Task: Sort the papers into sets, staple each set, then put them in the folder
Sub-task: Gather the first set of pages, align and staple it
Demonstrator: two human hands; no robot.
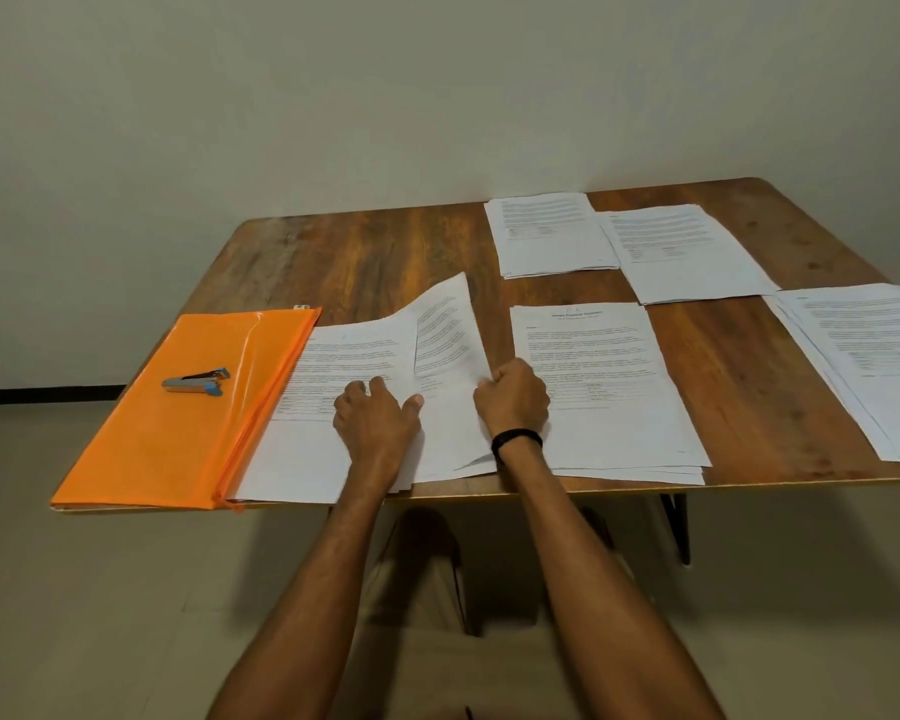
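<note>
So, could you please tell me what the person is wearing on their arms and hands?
No sleeves, gloves or rings are in view. The left hand and its wrist are bare. The right hand has a narrow black band round its wrist, and nothing else.

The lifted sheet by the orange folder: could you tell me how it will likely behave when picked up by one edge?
Probably floppy: the lifted sheet curves upward where the right hand pinches its edge. Likely very light, seemingly one thin page. It may slide easily, perhaps why the left hand presses the stack.
</note>
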